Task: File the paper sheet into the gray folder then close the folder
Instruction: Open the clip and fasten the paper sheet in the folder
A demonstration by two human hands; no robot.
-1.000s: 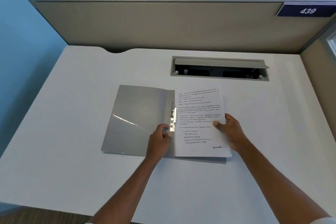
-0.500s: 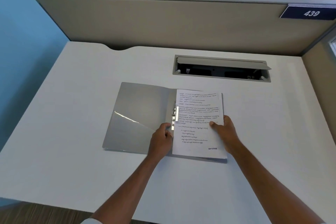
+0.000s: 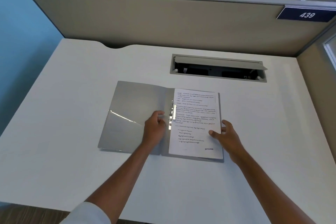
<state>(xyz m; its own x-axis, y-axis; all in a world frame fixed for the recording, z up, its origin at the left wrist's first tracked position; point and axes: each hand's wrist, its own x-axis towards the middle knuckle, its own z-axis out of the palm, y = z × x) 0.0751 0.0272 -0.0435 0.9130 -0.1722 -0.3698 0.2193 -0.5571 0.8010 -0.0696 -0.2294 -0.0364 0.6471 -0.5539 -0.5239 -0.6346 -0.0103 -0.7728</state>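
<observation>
The gray folder [image 3: 134, 114] lies open on the white desk, a clear pocket on its left flap. A metal clip [image 3: 172, 110] sits at the spine. The paper sheet [image 3: 195, 122], covered in printed lines, lies flat on the folder's right half with its left edge by the clip. My left hand [image 3: 154, 129] rests on the left flap just left of the clip, fingers loosely curled and slightly blurred, holding nothing that I can see. My right hand [image 3: 228, 136] is at the sheet's right edge, thumb on the paper, fingers spread beyond the edge.
A cable hatch [image 3: 218, 68] with its lid raised is sunk into the desk behind the folder. A beige partition [image 3: 163, 22] with a "439" sign [image 3: 306, 14] closes off the back. The desk's front edge runs under my forearms.
The sheet has slid left and settled square on the folder's right half. My left hand drew back a little from the clip. My right hand's fingers have spread at the sheet's edge.
</observation>
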